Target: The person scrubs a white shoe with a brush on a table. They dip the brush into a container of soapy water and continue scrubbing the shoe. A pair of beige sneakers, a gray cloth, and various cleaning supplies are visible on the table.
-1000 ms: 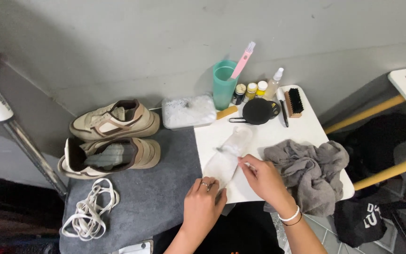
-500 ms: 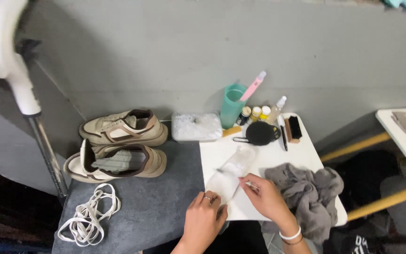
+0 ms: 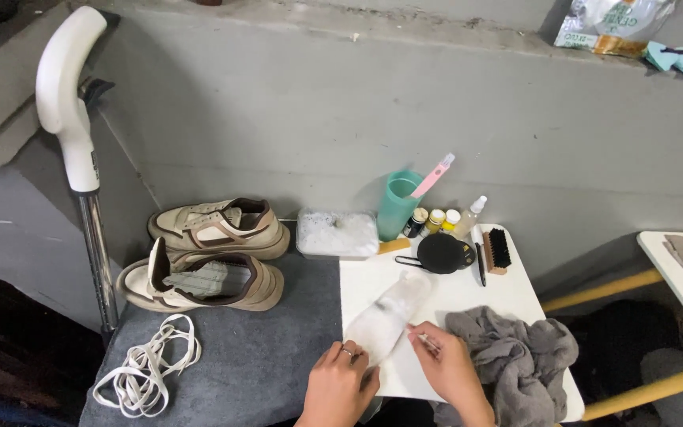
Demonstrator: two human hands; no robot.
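A pale shoe insole [image 3: 387, 316] with a dark smudge lies on the white board [image 3: 507, 294]. My left hand [image 3: 340, 385] presses its near end with the fingertips. My right hand [image 3: 446, 365] pinches the insole's near right edge. Two beige and brown sneakers [image 3: 213, 251] without laces stand on the grey mat [image 3: 278, 348] to the left.
White laces [image 3: 145, 368] lie coiled at the mat's left front. A grey cloth [image 3: 520, 360] lies right of my hands. Behind are a clear box [image 3: 337, 232], teal cup with pink toothbrush [image 3: 400, 202], small bottles [image 3: 436, 220], round black brush [image 3: 441, 253], wooden brush [image 3: 498, 250]. A crutch [image 3: 77, 150] leans at left.
The view has tilted up, showing more wall and the ledge. My hands have stayed on the insole's near end, with the right fingers now pinching its edge.
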